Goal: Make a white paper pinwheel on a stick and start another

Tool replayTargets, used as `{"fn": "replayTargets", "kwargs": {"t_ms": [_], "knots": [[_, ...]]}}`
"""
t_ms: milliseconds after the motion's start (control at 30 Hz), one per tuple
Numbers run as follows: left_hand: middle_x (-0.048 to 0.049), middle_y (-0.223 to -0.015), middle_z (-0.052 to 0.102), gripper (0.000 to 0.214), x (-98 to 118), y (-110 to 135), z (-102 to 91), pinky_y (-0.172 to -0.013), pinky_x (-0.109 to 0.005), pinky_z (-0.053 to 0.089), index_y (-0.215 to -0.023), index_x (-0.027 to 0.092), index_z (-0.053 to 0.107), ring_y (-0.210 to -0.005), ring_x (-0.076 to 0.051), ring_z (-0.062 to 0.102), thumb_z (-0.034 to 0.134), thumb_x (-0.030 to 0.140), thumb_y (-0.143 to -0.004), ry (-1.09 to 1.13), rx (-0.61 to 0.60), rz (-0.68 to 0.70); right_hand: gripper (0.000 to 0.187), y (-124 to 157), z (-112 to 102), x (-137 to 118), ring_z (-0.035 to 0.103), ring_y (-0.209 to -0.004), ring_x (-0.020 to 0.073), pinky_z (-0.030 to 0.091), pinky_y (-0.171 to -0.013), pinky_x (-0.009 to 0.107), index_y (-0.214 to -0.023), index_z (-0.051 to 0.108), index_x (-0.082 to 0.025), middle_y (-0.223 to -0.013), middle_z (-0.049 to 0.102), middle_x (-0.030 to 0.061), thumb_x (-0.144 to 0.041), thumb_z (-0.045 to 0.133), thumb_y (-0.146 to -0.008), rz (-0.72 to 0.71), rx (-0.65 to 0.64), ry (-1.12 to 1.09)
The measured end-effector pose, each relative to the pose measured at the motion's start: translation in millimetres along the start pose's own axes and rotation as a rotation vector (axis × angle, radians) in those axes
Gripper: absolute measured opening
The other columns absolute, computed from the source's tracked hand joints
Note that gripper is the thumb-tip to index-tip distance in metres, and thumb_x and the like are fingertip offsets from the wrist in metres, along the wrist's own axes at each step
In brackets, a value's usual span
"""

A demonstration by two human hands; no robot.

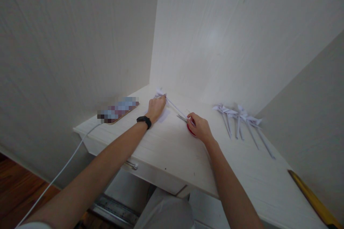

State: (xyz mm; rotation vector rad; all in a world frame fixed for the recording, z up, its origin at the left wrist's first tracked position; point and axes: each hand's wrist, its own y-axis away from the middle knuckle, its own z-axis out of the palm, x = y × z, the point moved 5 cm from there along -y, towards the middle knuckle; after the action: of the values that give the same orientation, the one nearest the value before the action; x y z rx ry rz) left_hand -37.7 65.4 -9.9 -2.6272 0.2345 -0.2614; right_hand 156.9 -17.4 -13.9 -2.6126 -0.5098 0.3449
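Note:
A white folded-paper pinwheel point(160, 92) is at the far end of the desk, pinched by my left hand point(157, 108) near its head. From there its thin paper stick point(176, 106) runs down to the right. My right hand point(199, 127) is closed around the stick's lower end. Scissors point(182, 118) with a red handle lie at that hand's fingers, partly hidden; whether the hand also grips them I cannot tell. Several similar white paper pinwheels point(242, 114) lie in a row on the right, their sticks pointing toward me.
At the left desk edge a phone point(122, 112), blurred out, rests with a white cable point(64, 168) hanging off the side. A yellow strip-like object point(313, 196) lies at the right edge. Walls enclose the white desk point(172, 150), and a drawer handle point(131, 165) sits below its front.

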Motion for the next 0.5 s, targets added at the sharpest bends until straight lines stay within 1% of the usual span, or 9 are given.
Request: {"fn": "replayTargets", "kwargs": {"t_ms": [133, 500], "knots": [[-0.0166, -0.092, 0.067, 0.037, 0.8, 0.5, -2.5, -0.069, -0.033, 0.042, -0.109, 0.011, 0.054, -0.085, -0.026, 0.064, 0.023, 0.025, -0.095, -0.013, -0.023, 0.001, 0.018, 0.1, 0.5, 0.6, 0.054, -0.060, 0.0124, 0.033, -0.058, 0.023, -0.094, 0.054, -0.019, -0.071, 0.061, 0.0006, -0.028, 0.041, -0.086, -0.004, 0.001, -0.004], [-0.0162, -0.089, 0.067, 0.036, 0.7, 1.5, -5.7, -0.072, -0.034, 0.042, -0.105, 0.011, 0.058, -0.083, -0.025, 0.064, 0.029, 0.028, -0.093, 0.038, -0.012, -0.035, 0.018, -0.1, 2.1, 2.6, 0.057, -0.064, 0.0140, 0.032, -0.058, 0.023, -0.095, 0.054, -0.020, -0.072, 0.063, 0.0007, -0.029, 0.041, -0.087, 0.013, 0.008, 0.047]]}}
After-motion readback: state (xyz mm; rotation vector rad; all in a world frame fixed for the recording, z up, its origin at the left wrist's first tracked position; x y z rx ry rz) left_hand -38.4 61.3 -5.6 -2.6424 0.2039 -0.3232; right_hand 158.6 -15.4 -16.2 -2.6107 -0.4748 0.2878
